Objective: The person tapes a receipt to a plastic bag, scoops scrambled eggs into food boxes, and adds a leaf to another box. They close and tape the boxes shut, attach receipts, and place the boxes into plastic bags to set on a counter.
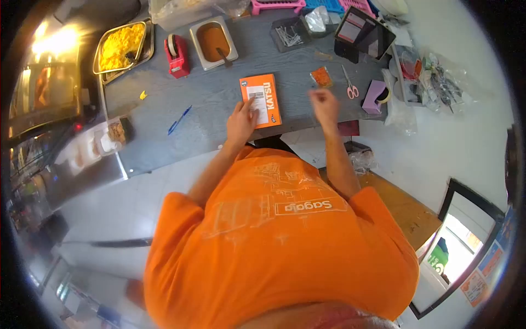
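An orange box [277,112] marked KATSU lies near the front edge of the grey table, with a white printed label [256,104] on its top. My left hand [242,122] rests on the box's lower left part, its fingers laid over the label. To the right of the box, my right hand [325,105] is raised by the table edge with its fingers curled together; whatever may be between them does not show. Just beyond it lies a small clear sachet [321,77] with orange contents. Pink-handled scissors [351,88] lie farther right.
A blue pen [179,120] lies left of the box. Farther back are a red tape dispenser [178,64], a metal pan of brown sauce [212,43] and a tray of yellow food [120,48]. A purple tape dispenser [373,96] and a tablet [363,34] stand at the right.
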A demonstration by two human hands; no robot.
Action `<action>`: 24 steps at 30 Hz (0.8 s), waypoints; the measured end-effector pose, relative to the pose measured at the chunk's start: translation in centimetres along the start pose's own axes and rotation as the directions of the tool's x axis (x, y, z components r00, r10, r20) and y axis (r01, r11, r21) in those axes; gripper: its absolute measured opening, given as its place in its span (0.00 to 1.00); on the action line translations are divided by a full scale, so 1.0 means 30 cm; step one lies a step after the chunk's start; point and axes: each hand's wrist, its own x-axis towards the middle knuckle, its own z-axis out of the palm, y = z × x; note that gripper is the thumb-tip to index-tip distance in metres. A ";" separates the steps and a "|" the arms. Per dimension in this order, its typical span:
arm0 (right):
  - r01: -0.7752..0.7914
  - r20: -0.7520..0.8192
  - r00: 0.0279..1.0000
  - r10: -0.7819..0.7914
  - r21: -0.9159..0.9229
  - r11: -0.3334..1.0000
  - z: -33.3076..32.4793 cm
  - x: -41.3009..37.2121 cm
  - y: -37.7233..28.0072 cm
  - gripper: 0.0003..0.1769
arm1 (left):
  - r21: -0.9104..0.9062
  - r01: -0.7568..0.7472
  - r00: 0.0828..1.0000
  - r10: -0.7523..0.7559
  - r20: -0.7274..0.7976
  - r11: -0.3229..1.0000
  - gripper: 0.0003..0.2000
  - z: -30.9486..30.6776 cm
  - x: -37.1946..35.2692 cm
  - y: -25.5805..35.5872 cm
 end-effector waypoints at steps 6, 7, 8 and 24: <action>-0.097 -0.758 0.644 -0.102 -0.214 0.972 -0.547 0.198 0.666 0.17 | -0.017 -0.188 0.963 0.181 -0.199 0.982 0.20 0.075 -0.057 -0.101; -0.102 -0.612 0.773 0.167 0.139 0.985 -0.596 0.229 0.747 0.16 | -0.025 -0.207 0.963 0.199 -0.183 0.978 0.20 0.087 -0.053 -0.097; -0.106 -0.620 0.765 0.171 0.141 0.984 -0.636 0.238 0.737 0.16 | -0.047 -0.163 0.973 0.152 -0.174 0.986 0.21 0.086 -0.050 -0.094; -0.209 -0.522 0.851 0.051 -0.248 0.946 -0.508 0.166 0.794 0.12 | -0.282 -0.056 0.997 0.069 0.038 0.958 0.28 0.058 -0.061 -0.098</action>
